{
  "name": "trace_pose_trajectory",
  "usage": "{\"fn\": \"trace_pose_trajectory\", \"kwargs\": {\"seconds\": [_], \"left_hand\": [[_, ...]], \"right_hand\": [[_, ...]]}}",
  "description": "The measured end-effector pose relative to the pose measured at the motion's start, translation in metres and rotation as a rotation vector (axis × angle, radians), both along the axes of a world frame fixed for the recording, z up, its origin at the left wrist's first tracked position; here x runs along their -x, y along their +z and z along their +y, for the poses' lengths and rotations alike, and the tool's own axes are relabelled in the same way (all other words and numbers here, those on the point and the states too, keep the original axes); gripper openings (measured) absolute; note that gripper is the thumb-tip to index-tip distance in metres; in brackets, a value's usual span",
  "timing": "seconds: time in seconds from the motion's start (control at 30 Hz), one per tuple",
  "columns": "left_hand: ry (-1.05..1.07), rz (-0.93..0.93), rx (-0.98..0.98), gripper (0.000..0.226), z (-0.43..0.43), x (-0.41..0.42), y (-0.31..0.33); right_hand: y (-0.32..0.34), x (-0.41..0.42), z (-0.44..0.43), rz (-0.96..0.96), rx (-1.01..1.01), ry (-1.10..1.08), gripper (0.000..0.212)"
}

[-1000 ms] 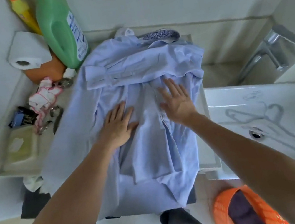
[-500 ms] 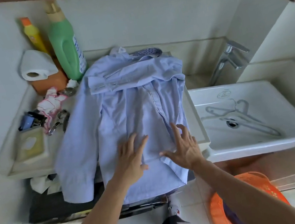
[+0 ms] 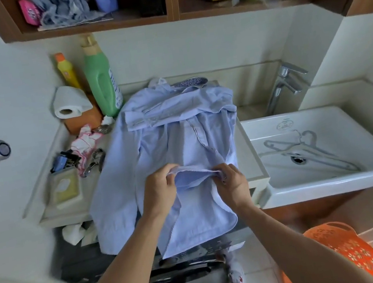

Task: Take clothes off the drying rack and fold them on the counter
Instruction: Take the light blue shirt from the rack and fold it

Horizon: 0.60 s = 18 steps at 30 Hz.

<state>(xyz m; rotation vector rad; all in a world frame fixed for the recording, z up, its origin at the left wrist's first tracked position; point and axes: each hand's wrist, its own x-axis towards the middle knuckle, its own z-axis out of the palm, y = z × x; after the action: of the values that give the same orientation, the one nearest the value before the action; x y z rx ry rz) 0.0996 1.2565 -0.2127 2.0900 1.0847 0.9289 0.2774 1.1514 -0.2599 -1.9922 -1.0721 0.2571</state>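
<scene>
A light blue long-sleeved shirt point(image 3: 174, 131) lies spread on the pale counter point(image 3: 52, 213), collar at the far end, one sleeve folded across the chest. Its hem hangs over the counter's front edge. My left hand point(image 3: 160, 190) and my right hand point(image 3: 233, 183) each pinch a raised fold of the shirt's lower part, a short way apart, with the cloth bunched between them.
Left of the shirt stand a green bottle point(image 3: 101, 81), a yellow bottle point(image 3: 67, 71), a paper roll point(image 3: 70, 101) and small clutter. A white sink point(image 3: 325, 150) with clear hangers point(image 3: 305, 148) is on the right. An orange basket point(image 3: 347, 255) sits on the floor.
Both hands lay flat on the shirt and slid toward me; now they have curled and lifted a fold of the lower shirt. The camera has tilted up and pulled back.
</scene>
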Motion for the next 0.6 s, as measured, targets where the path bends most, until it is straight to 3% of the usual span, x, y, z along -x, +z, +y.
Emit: {"fn": "trace_pose_trajectory", "kwargs": {"seconds": [0.17, 0.27, 0.37, 0.47, 0.53, 0.6], "left_hand": [[0.010, 0.012, -0.008, 0.039, 0.001, 0.027, -0.004], [0.003, 0.026, 0.017, 0.038, -0.005, 0.033, -0.010], [0.030, 0.054, 0.008, 0.022, -0.003, 0.036, -0.001], [0.157, -0.018, -0.006, 0.024, 0.003, 0.036, 0.039], [0.176, -0.169, 0.014, 0.034, 0.003, 0.037, 0.062], [0.021, -0.084, 0.155, 0.042, 0.003, 0.044, 0.059]], "right_hand": [[0.015, -0.008, -0.007, 0.208, -0.072, -0.093, 0.016], [0.019, -0.011, -0.013, 0.235, -0.033, -0.131, 0.022], [0.034, -0.015, -0.011, 0.214, 0.015, -0.158, 0.017], [0.079, -0.018, -0.006, 0.128, -0.236, -0.186, 0.013], [0.108, -0.012, -0.014, 0.164, -0.411, -0.137, 0.014], [0.109, -0.004, -0.025, 0.097, -0.273, 0.065, 0.023]]}}
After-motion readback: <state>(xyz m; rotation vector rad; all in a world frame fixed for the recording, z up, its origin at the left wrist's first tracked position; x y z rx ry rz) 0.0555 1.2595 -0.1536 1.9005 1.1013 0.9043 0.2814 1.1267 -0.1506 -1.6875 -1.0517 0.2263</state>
